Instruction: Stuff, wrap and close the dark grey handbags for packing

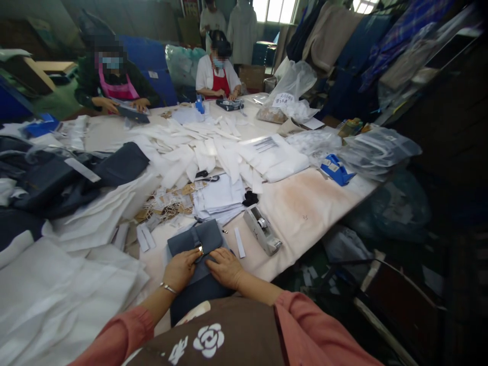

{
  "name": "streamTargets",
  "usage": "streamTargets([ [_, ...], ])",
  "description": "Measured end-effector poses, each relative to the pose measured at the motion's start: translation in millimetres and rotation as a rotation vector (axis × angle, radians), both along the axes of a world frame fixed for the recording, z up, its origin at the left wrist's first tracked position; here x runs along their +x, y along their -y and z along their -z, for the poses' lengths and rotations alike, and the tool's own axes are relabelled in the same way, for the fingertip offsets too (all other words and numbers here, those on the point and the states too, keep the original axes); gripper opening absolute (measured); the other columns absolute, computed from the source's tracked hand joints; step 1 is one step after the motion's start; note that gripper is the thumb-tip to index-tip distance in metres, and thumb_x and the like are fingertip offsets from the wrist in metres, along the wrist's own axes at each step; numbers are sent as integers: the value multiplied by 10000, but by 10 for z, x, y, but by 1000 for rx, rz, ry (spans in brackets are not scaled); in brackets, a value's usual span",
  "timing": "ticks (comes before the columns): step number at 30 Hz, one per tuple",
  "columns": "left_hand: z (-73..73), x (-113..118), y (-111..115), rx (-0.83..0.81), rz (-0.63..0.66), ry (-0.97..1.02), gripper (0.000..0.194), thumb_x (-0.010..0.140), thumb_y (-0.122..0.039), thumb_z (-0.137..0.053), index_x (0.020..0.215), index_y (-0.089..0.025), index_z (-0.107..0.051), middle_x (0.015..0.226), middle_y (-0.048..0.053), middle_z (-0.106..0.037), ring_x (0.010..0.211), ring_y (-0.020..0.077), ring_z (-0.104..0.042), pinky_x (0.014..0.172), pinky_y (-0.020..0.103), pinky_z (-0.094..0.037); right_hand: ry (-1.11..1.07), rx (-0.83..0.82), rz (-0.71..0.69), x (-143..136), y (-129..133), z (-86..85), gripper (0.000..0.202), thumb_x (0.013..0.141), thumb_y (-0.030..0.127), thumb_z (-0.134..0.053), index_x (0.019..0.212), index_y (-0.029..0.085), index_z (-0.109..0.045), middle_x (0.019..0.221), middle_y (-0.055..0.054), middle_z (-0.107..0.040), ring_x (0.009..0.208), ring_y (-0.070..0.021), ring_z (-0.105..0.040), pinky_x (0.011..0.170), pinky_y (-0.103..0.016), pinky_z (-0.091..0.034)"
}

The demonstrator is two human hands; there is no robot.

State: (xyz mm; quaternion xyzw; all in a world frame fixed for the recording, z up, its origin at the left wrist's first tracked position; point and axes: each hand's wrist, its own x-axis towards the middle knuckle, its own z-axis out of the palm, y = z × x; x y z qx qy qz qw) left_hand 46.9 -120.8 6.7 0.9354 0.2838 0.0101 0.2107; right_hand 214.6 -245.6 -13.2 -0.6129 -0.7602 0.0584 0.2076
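Observation:
A dark blue-grey bag with a flap, a strap and a small gold-coloured clasp lies on the table in front of my body. My left hand rests on its left side, fingertips at the clasp. On the right side of the bag lies my right hand, its fingers spread near the flap's lower edge. Just right of the bag are a white paper strip and a grey tape dispenser. White sheets and tangled tags with strings sit beyond it.
White wrapping sheets and dark bags cover the left side. A blue tape dispenser and plastic bags lie at the right edge of the table. Two people in aprons handle items across the table.

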Motion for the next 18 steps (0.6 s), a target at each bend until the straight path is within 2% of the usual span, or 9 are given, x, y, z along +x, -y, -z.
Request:
streamTargets([
  [3, 9, -29, 34, 112, 67, 5, 450, 720, -95, -473, 1131, -211, -617, 1204, 71, -613, 1006, 222, -599, 872, 375, -460, 26, -14, -17, 15, 14, -29, 230, 866, 295, -480, 1056, 210, -577, 1131, -80, -515, 1074, -228, -399, 946, -391, -346],
  [8, -47, -34, 57, 196, 152, 19, 399, 784, -111, -440, 1135, -201, -607, 1193, 102, -613, 922, 231, -615, 770, 376, -467, 49, -32, -25, 22, 13, -43, 246, 880, 305, -458, 1084, 225, -568, 1140, -68, -506, 1059, -228, -399, 942, -391, -345],
  [18, 126, -83, 184, 253, 93, 27, 369, 859, -160, -396, 1172, -186, -590, 1236, 115, -583, 1042, 257, -577, 840, 406, -462, 28, -72, -5, 7, 5, -25, 242, 864, 295, -494, 1086, 226, -560, 1132, -84, -498, 1043, -234, -399, 919, -396, -350],
])
